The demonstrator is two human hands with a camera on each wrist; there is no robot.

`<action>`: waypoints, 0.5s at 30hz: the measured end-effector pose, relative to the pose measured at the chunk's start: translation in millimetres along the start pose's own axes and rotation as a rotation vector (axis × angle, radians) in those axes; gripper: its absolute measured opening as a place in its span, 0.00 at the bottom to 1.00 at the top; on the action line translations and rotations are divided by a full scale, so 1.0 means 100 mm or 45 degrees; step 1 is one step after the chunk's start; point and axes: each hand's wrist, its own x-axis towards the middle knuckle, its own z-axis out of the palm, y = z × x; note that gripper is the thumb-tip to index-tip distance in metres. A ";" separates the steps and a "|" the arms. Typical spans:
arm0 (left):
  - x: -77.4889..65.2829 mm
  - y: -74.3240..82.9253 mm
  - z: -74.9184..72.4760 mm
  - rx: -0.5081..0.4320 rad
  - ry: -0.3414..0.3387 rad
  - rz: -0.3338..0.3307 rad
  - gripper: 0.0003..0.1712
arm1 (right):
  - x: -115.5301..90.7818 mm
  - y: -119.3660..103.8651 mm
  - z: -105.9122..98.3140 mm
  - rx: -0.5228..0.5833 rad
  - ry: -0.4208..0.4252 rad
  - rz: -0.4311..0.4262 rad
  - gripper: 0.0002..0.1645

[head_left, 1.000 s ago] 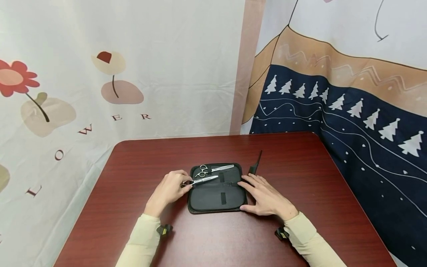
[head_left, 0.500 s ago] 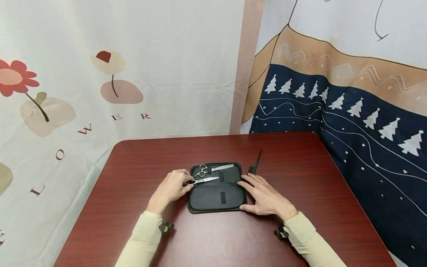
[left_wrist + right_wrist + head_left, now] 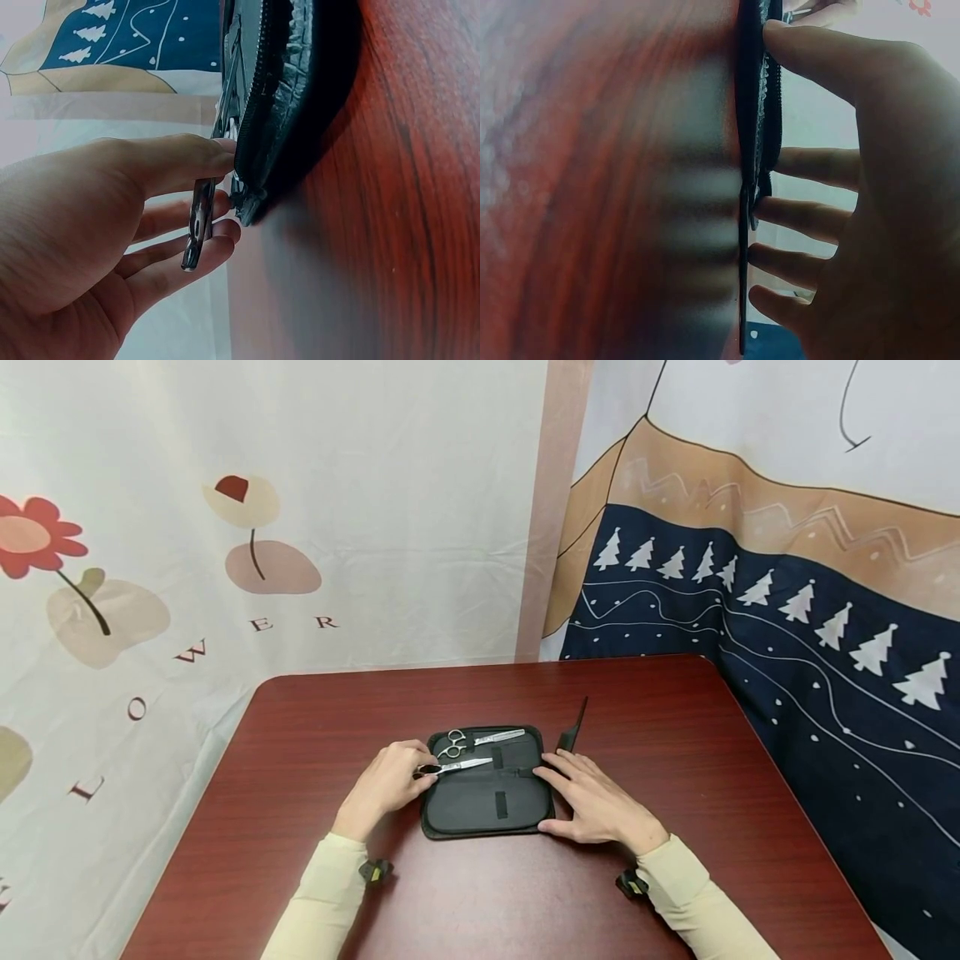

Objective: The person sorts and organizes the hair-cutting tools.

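Observation:
A black zip case (image 3: 457, 814) lies open on the table. My left hand (image 3: 387, 783) pinches a pair of silver scissors (image 3: 468, 764) by the finger rings at the case's left edge. Their blades point right, the tip by an elastic loop (image 3: 498, 758). In the left wrist view, thumb and fingers close on the dark, shiny handle (image 3: 197, 225) beside the zip. A second pair, thinning scissors (image 3: 501, 737), lies along the top of the case. My right hand (image 3: 603, 806) rests spread on the case's right edge, thumb at the lower corner (image 3: 775, 34) and fingers extended.
A black comb (image 3: 572, 735) with a thin tail lies beyond my right fingertips, close to the case. The red-brown tabletop (image 3: 465, 910) runs back to printed curtains (image 3: 405, 527). Another elastic loop (image 3: 502, 805) crosses the lower part of the case.
My left hand has shifted slightly to the right with the scissors, whose tip now reaches the elastic loop's edge. My right hand and the case have stayed in place.

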 end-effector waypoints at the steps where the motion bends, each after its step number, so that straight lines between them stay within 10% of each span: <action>1: 0.00 0.00 0.00 -0.002 0.000 0.000 0.08 | 0.00 0.00 0.00 0.003 -0.006 0.005 0.51; 15: 0.08 0.05 0.05 0.008 0.007 0.034 0.09 | 0.00 -0.01 -0.01 0.021 -0.022 0.022 0.51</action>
